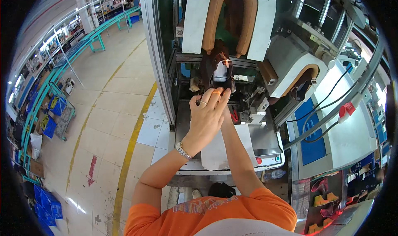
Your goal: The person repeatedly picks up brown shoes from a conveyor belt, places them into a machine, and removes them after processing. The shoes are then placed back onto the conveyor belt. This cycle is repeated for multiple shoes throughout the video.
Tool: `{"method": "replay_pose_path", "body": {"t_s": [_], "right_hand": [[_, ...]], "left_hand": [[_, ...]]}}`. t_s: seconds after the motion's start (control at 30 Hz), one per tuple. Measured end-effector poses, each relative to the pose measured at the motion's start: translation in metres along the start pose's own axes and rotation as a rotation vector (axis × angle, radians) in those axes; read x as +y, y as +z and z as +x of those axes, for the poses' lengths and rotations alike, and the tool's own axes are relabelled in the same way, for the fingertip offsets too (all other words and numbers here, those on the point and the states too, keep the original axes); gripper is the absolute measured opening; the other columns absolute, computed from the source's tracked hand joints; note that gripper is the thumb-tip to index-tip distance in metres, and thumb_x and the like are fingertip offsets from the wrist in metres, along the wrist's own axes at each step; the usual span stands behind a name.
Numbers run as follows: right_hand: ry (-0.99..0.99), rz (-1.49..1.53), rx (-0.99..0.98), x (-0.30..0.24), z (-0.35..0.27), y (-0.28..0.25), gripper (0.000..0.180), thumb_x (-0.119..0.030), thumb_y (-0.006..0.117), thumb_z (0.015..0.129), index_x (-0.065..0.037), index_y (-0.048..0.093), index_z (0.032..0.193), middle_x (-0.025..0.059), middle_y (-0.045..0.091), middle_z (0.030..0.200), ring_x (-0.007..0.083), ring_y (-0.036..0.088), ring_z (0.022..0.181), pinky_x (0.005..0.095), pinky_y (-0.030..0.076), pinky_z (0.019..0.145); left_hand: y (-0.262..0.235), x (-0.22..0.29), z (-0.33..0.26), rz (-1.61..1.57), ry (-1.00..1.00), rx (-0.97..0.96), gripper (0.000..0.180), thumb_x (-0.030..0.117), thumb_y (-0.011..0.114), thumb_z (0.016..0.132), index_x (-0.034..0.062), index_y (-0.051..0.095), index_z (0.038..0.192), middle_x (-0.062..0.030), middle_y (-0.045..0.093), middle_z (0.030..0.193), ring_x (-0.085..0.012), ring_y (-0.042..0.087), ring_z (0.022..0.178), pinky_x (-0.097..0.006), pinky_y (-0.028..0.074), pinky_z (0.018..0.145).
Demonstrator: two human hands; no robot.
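Note:
A dark brown shoe (pixel 215 68) with orange-brown laces and a pale lining sits in the machine, its near end toward me. My left hand (pixel 206 113), with a ring and a metal watch on the wrist, is closed over that near end, thumb on the left side and fingers across the top. Behind and under it is my right hand (pixel 226 113), close against the same end of the shoe; its fingers are mostly hidden. Above the shoe hangs a white block with a tan U-shaped pad (pixel 208 22).
A second white block with a U-shaped pad (pixel 286 80) holds a dark shoe part at the right. A white sheet (pixel 236 147) covers the machine's front ledge, near a red button (pixel 259 160). A metal frame post (pixel 159 58) rises at the left. Shoes fill a rack (pixel 325 200) lower right.

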State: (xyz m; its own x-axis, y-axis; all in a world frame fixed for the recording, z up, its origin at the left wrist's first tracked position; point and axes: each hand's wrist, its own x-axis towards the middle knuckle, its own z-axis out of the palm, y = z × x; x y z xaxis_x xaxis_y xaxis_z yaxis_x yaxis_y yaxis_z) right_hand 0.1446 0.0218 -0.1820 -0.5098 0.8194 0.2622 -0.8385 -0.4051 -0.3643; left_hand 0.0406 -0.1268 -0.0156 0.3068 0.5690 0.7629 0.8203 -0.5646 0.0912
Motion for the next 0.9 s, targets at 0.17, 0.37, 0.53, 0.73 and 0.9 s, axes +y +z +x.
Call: {"method": "replay_pose_path", "body": {"t_s": [0.17,0.37,0.53,0.73,0.9], "right_hand": [[-0.269,0.136,0.164,0.018,0.001,-0.003,0.037,-0.037,0.042,0.090,-0.009,0.050,0.113,0.0082,0.056,0.109,0.0209,0.054,0.101,0.0358,0.045,0.087],[-0.229,0.121,0.118,0.011,-0.017,0.014,0.036,-0.036,0.042,0.090,-0.008,0.050,0.109,0.0092,0.056,0.105,0.0216,0.055,0.097,0.0357,0.046,0.083],[-0.181,0.145,0.033,-0.002,-0.029,0.023,0.035,-0.036,0.042,0.090,-0.007,0.051,0.107,0.0100,0.057,0.102,0.0222,0.056,0.093,0.0357,0.047,0.080],[-0.118,0.214,-0.055,-0.005,-0.015,0.022,0.034,-0.035,0.041,0.090,-0.005,0.052,0.103,0.0110,0.057,0.098,0.0228,0.057,0.089,0.0356,0.049,0.077],[-0.007,0.285,-0.114,0.011,0.000,0.004,0.034,-0.034,0.041,0.090,-0.004,0.053,0.100,0.0119,0.058,0.095,0.0234,0.058,0.085,0.0356,0.050,0.074]], "left_hand": [[-0.005,-0.009,0.001,-0.075,-0.039,-0.041,0.052,0.008,0.055,0.069,0.0113,0.047,0.120,-0.0051,0.048,0.110,-0.0214,0.042,0.107,-0.041,0.029,0.084],[-0.005,0.007,0.001,-0.073,-0.103,-0.047,0.058,0.010,0.058,0.067,0.0036,0.042,0.122,-0.0086,0.046,0.113,-0.0217,0.039,0.111,-0.041,0.030,0.085],[0.004,0.010,-0.006,0.014,-0.092,-0.064,0.063,0.011,0.060,0.067,0.0015,0.037,0.125,-0.0092,0.044,0.118,-0.0213,0.035,0.116,-0.046,0.027,0.088],[-0.001,0.003,-0.003,0.009,-0.071,-0.073,0.062,0.011,0.060,0.067,0.0044,0.038,0.125,-0.0069,0.044,0.116,-0.0197,0.036,0.114,-0.044,0.027,0.088],[-0.009,0.001,-0.002,0.022,-0.064,-0.126,0.060,0.009,0.060,0.067,0.0076,0.040,0.124,-0.0064,0.044,0.115,-0.0202,0.036,0.114,-0.043,0.028,0.088]]}}
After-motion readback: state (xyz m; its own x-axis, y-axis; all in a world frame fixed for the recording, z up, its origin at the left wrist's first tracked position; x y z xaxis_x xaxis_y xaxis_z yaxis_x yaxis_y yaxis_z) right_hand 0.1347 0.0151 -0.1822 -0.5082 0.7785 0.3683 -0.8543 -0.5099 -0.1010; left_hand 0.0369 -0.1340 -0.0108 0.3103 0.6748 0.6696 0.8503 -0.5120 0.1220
